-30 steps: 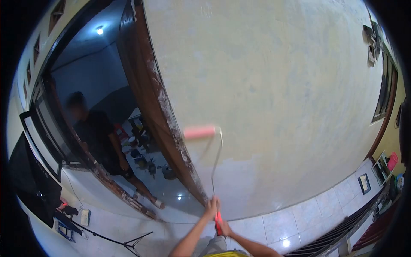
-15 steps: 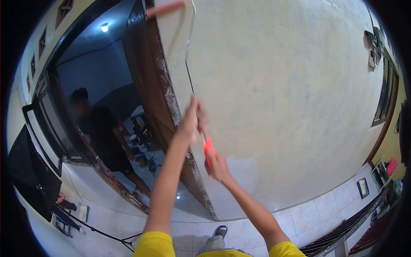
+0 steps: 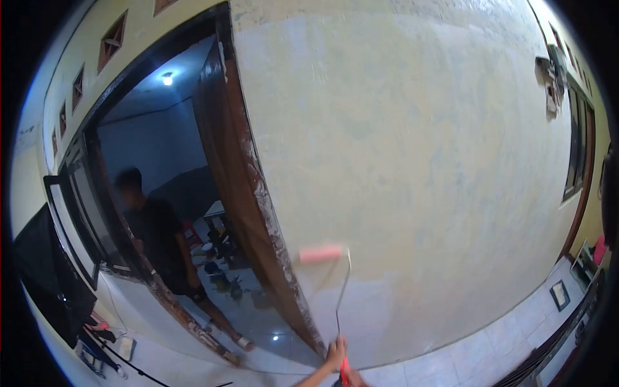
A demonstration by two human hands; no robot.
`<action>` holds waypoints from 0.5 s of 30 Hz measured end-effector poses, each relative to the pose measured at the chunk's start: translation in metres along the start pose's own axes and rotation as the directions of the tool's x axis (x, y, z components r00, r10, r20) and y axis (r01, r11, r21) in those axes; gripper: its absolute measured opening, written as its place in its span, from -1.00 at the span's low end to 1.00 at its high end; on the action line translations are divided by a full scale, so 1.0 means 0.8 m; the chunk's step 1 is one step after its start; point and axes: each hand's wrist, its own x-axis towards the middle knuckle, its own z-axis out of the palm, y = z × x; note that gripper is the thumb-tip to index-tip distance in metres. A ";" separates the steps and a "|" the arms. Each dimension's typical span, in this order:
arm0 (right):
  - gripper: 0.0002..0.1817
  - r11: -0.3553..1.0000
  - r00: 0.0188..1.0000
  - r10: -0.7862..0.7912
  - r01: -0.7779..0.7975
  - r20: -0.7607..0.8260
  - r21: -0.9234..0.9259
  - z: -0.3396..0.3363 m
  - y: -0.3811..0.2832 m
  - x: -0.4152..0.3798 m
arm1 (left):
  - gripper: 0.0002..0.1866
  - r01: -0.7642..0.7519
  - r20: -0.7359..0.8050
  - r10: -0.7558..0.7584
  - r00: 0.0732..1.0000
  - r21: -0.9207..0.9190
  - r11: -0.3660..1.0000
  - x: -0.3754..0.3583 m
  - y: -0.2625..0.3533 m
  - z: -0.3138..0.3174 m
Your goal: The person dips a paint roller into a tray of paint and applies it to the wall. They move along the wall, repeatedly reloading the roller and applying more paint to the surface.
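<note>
A paint roller with a pink sleeve [image 3: 320, 253] lies against the pale yellow wall [image 3: 412, 142], just right of the doorway's frame. Its bent metal rod runs down to a red handle [image 3: 345, 372] near the bottom edge of the view. My left hand [image 3: 336, 353] is closed around the rod just above the handle. Below it, my right hand [image 3: 356, 379] is wrapped on the red handle, partly cut off by the frame's edge. A whiter patch [image 3: 367, 309] of wall shows beside the rod, low down.
A person [image 3: 158, 232] in dark clothes stands in the open doorway at left. A brown curtain [image 3: 225, 168] hangs there, by the worn door frame [image 3: 271, 219]. A black panel [image 3: 51, 271] stands far left. Wall-mounted items [image 3: 551, 84] and a small framed object [image 3: 560, 295] are at right.
The roller has come down the wall from above the view's top edge region to mid-height, and both hands have dropped to the bottom. My view has tilted upward.
</note>
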 end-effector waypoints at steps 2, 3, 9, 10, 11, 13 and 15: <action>-0.31 0.986 0.997 0.073 -0.072 -0.003 0.153 -0.005 0.019 -0.041 | -0.37 0.445 0.393 -0.308 0.866 -0.328 0.833 -0.054 -0.046 0.017; -0.34 0.997 0.998 0.052 -0.050 -0.047 0.051 -0.022 0.010 -0.027 | -0.36 0.529 0.453 -0.360 0.815 -0.331 0.781 -0.068 -0.075 0.032; -0.41 0.959 0.974 -0.093 0.032 -0.206 -0.282 -0.029 -0.085 0.033 | -0.40 0.266 0.244 -0.200 0.949 -0.282 0.922 0.082 0.117 -0.061; -0.40 0.966 0.976 -0.159 0.124 -0.146 -0.226 -0.034 -0.162 0.052 | -0.39 0.181 0.272 -0.048 0.961 -0.488 0.854 0.129 0.179 -0.099; -0.45 0.954 0.951 -0.271 0.246 -0.146 -0.169 -0.031 -0.250 0.066 | -0.39 0.174 0.275 -0.025 0.961 -0.533 0.828 0.174 0.226 -0.129; -0.50 0.903 0.890 -0.423 0.430 -0.171 0.001 -0.022 -0.407 0.086 | -0.42 0.233 0.295 0.003 0.955 -0.760 0.607 0.257 0.331 -0.183; -0.47 0.878 0.877 -0.474 0.478 -0.080 0.038 -0.019 -0.542 0.092 | -0.42 0.174 0.314 0.162 0.936 -0.809 0.561 0.310 0.445 -0.252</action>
